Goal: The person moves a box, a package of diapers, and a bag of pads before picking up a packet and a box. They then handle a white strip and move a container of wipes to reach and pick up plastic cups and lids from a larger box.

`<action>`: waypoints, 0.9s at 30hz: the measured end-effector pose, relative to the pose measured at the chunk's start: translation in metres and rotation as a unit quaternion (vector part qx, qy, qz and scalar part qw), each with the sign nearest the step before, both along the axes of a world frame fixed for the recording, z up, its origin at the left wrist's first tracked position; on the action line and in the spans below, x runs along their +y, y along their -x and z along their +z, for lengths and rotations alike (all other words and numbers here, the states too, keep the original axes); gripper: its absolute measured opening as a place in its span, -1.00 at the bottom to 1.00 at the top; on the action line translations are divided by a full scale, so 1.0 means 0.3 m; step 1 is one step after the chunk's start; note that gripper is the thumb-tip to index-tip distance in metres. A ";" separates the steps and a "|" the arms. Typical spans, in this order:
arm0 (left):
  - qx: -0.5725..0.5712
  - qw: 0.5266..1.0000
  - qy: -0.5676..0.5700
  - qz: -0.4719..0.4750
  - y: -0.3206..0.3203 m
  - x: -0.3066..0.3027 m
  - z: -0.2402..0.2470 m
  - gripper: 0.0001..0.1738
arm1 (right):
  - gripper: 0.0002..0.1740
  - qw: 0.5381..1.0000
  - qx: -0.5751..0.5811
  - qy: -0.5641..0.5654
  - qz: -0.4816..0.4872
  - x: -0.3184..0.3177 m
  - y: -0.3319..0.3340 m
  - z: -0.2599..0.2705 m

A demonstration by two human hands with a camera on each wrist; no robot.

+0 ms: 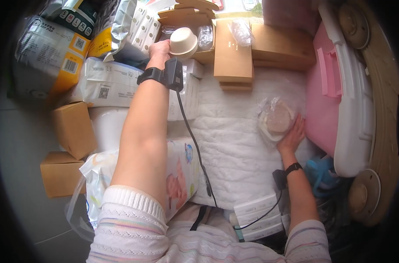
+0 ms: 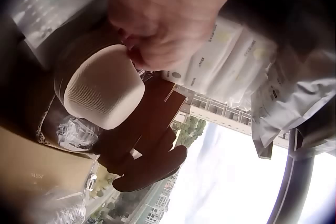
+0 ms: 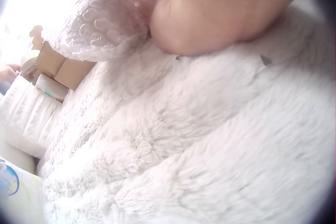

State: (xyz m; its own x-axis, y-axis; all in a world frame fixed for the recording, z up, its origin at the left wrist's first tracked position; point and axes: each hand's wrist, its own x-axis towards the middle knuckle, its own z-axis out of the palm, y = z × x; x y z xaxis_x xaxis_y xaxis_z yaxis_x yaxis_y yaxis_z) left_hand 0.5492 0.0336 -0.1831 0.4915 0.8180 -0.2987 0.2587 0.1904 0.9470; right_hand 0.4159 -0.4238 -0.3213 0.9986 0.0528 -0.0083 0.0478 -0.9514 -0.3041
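At the upper left of the head view the left hand (image 1: 160,48) grips the edge of a cream bowl (image 1: 183,40), held over an open brown box (image 1: 203,56). Curled fingers meet the rim of the bowl (image 2: 107,87) in the left wrist view. On the white fluffy blanket (image 1: 234,144) lies a round, pale brown thing in clear bubble wrap (image 1: 276,117). The right hand (image 1: 292,135) rests against its lower right side, fingers extended. In the right wrist view the bubble wrap (image 3: 105,19) touches the right hand (image 3: 220,11), whose fingertips are hidden.
Flat brown boxes (image 1: 233,55) with a clear-wrapped item on top stand right of the open box. A pink bin with a white lid (image 1: 324,92) borders the right side. Packages (image 1: 50,57) fill the upper left; a diaper pack (image 1: 182,175) lies below the left forearm.
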 end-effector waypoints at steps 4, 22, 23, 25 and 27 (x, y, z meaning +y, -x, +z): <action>-0.013 0.995 0.017 0.101 -0.039 -0.033 -0.028 -0.82 | -0.16 1.000 0.017 0.003 -0.002 0.005 -0.001 0.008; 0.023 0.968 0.158 -0.194 -0.132 0.162 -0.055 -0.78 | -0.11 0.999 0.034 -0.010 -0.012 0.018 -0.006 0.031; 0.023 0.968 0.158 -0.194 -0.128 0.175 -0.070 -0.78 | -0.11 0.999 0.034 -0.009 -0.012 0.018 -0.007 0.031; -0.027 0.956 0.208 -0.203 -0.126 0.200 -0.103 -0.71 | -0.10 0.999 0.028 -0.008 -0.012 0.019 -0.007 0.027; -0.031 0.967 0.193 -0.164 -0.138 0.197 -0.126 -0.68 | -0.10 0.999 0.031 0.004 -0.011 0.016 -0.008 0.017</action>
